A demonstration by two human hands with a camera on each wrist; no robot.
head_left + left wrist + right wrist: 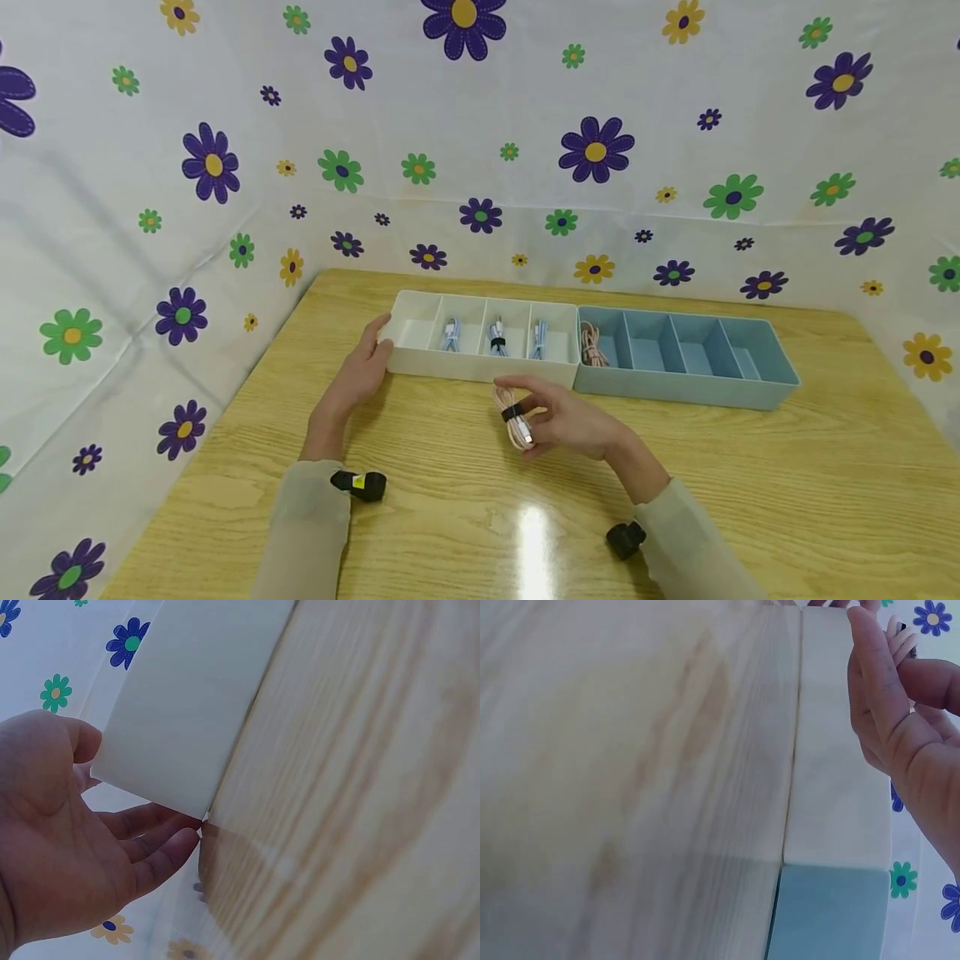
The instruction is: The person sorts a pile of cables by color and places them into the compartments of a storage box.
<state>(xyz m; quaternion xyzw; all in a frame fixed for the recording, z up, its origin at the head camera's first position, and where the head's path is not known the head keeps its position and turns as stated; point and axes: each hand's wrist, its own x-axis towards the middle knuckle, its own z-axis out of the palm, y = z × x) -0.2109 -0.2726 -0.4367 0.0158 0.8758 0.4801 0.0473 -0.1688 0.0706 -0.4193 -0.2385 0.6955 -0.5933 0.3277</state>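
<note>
My right hand (566, 421) pinches a coiled pink charging cable (514, 417), bound by a black strap, in front of the white divided box (480, 365). White plugs show at the coil's lower end. In the right wrist view the fingers hide most of this cable (902, 639). My left hand (360, 371) rests against the white box's left end, and in the left wrist view its fingers (169, 859) lie fairly straight at the box's corner. Bundled blue-white cables sit in three of the white box's compartments, such as the strapped cable (498, 337).
A blue divided box (686, 390) adjoins the white box's right end. Its leftmost compartment holds another pink cable (592, 344). Both boxes stand toward the back of the wooden table (435, 517). A flowered cloth (480, 92) hangs behind and beside it.
</note>
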